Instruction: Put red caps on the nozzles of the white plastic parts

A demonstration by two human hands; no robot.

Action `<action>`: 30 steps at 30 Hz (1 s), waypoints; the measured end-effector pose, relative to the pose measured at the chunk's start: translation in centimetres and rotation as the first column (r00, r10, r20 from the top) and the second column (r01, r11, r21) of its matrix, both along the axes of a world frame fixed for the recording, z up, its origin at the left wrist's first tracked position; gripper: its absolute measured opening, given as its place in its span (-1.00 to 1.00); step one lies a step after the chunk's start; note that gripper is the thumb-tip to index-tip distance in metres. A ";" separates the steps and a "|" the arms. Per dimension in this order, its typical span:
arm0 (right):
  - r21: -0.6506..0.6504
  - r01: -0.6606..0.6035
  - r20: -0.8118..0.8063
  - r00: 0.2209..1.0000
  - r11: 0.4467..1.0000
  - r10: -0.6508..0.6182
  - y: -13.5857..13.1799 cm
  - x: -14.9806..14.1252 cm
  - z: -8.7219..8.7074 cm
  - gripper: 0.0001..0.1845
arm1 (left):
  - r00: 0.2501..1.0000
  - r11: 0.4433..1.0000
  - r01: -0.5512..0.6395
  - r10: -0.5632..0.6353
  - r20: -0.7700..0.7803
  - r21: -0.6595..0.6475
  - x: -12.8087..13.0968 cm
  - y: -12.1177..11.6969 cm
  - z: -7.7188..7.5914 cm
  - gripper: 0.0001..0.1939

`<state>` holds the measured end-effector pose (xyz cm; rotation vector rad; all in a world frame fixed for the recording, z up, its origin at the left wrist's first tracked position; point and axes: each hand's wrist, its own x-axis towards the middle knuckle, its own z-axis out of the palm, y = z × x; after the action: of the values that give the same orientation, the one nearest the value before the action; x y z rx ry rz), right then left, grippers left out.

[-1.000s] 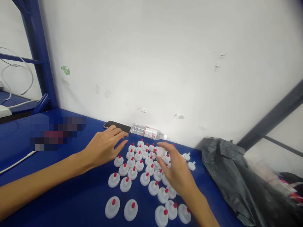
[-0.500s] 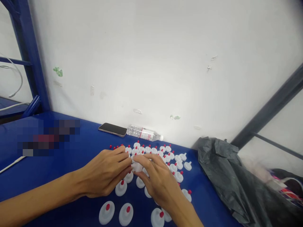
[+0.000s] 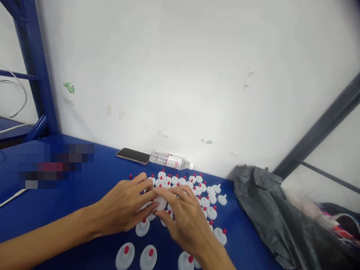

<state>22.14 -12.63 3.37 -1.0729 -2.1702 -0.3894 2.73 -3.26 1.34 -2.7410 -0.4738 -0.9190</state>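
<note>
My left hand (image 3: 125, 208) and my right hand (image 3: 185, 219) meet over a blue table (image 3: 84, 228). Between their fingertips they pinch one white cap (image 3: 161, 202). Several more white caps with red tips (image 3: 191, 183) stand in rows around and beyond the hands. Two of them (image 3: 136, 257) sit close to the near edge of the view, below my left hand. A few small loose red tips (image 3: 131, 176) lie at the left end of the far row.
A phone (image 3: 132, 155) and a lying water bottle (image 3: 170, 160) rest against the white wall. A black plastic bag (image 3: 281, 221) fills the right side. Blue frame posts (image 3: 30, 67) stand at the left, with a white cable (image 3: 11, 198) on the table.
Both hands came together from apart and now pinch one white cap between them. The view shifted slightly.
</note>
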 end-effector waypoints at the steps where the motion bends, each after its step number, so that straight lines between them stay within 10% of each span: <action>1: -0.002 -0.008 0.003 1.000 1.000 0.008 0.0 -0.1 0.0 -0.48 | 1.000 0.999 0.010 -0.009 -0.007 0.030 0.0 -0.1 0.0 -0.97; 10: 0.179 0.284 0.077 0.950 0.942 -0.302 1.2 5.3 1.0 -0.64 | 0.957 0.932 -0.029 0.130 0.258 -0.360 -0.5 -0.3 1.6 -0.59; 14: -0.007 0.562 -0.092 0.823 0.827 -0.561 3.5 11.1 2.2 -0.72 | 0.919 0.924 -0.269 0.331 0.213 -0.273 -1.3 2.7 1.2 -0.62; 22: -0.109 0.660 0.002 0.748 0.744 -0.663 6.2 15.7 -1.1 -0.71 | 0.864 0.827 -0.481 0.504 0.002 -0.291 -2.2 7.6 -2.1 -0.76; 30: -0.175 0.715 0.140 0.698 0.677 -0.702 5.5 17.5 -2.5 -0.65 | 0.815 0.757 -0.565 0.573 -0.083 -0.329 -2.8 8.4 -1.5 -0.81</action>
<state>39.68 -7.11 0.87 -2.0656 -1.7774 -0.5362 -0.06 5.11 -0.15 -2.5791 -1.5020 -0.7478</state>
